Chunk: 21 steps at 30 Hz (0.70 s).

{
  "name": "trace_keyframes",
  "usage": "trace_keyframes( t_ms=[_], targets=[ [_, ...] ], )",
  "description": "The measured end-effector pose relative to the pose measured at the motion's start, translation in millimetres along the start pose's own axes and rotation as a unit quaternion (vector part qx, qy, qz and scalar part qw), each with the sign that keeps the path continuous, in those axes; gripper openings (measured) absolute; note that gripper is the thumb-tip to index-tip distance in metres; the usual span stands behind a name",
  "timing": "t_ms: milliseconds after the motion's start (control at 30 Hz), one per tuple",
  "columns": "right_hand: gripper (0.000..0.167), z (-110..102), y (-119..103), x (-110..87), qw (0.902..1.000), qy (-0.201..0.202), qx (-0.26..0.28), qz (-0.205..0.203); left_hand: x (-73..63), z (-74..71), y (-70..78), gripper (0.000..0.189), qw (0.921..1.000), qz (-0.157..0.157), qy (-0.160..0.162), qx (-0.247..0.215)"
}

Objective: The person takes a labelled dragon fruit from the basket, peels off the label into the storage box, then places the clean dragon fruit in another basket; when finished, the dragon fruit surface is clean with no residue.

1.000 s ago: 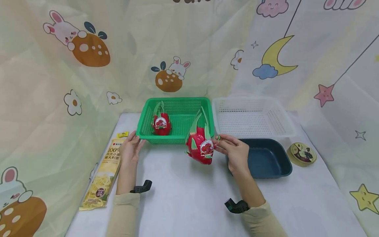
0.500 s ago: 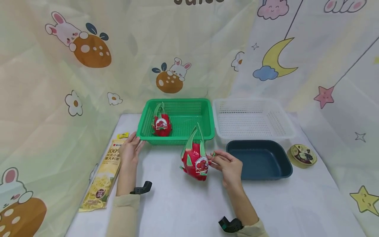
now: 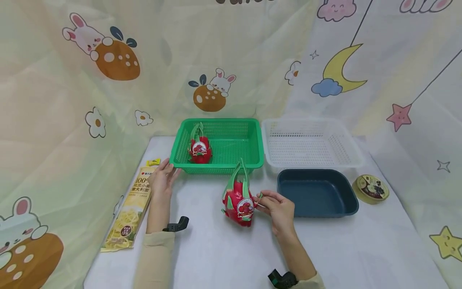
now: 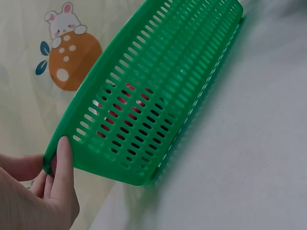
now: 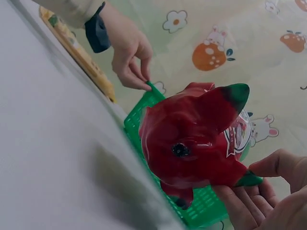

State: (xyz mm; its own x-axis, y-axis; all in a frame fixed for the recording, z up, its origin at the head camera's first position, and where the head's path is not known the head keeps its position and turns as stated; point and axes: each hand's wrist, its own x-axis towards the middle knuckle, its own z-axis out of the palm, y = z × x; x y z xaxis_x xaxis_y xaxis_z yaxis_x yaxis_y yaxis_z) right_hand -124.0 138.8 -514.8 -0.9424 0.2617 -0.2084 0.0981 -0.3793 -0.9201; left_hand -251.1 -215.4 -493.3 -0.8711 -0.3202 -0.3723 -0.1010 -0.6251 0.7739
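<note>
My right hand (image 3: 280,210) pinches a green-tipped scale of a red dragon fruit (image 3: 238,202) between thumb and fingers. The fruit hangs over the white table just in front of the green basket (image 3: 236,141), leaves up, a round label facing me. From the right wrist view, the underside of this dragon fruit (image 5: 177,139) shows, with its dark stem spot. A second dragon fruit (image 3: 200,150) stands in the left part of the basket. At the basket's front left corner, my left hand (image 3: 162,179) grips the rim; in the left wrist view the thumb and fingers (image 4: 63,167) pinch it.
A white perforated basket (image 3: 312,146) stands right of the green one. Before it sits a dark blue tub (image 3: 317,194), with a round tin (image 3: 371,188) beside it. Along the left lie a spaghetti packet (image 3: 128,212) and a small yellow packet (image 3: 153,162).
My right hand has carried the dragon fruit from the green basket's front right corner toward me and slightly left. My left hand has stayed on the rim. The head view has shifted slightly.
</note>
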Motion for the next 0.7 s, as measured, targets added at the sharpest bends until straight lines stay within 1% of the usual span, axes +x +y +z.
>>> trace_keyframes(
  t_ms=[100,333,500,600,700],
  targets=[
    [0.034,-2,3,0.8,1.0000,0.001,-0.005,0.003,-1.4,2.5,-0.2,0.048,0.9999,0.004,0.007,0.015],
    [0.033,-2,10,1.3,0.9998,0.004,-0.012,0.014,-1.8,7.9,1.8,0.046,0.9995,0.005,0.018,0.026],
    [0.036,0,11,1.1,0.9995,0.008,-0.016,0.025,-3.3,11.1,1.9,0.040,0.9990,0.011,0.026,0.034],
    [0.035,0,11,-0.2,0.9989,0.015,-0.024,0.037,-4.6,10.2,1.5,0.043,0.9985,0.010,0.033,0.042],
    [0.034,0,9,-1.5,0.9979,0.005,-0.044,0.048,-6.8,8.8,2.1,0.047,0.9973,0.016,0.040,0.059]
  ],
)
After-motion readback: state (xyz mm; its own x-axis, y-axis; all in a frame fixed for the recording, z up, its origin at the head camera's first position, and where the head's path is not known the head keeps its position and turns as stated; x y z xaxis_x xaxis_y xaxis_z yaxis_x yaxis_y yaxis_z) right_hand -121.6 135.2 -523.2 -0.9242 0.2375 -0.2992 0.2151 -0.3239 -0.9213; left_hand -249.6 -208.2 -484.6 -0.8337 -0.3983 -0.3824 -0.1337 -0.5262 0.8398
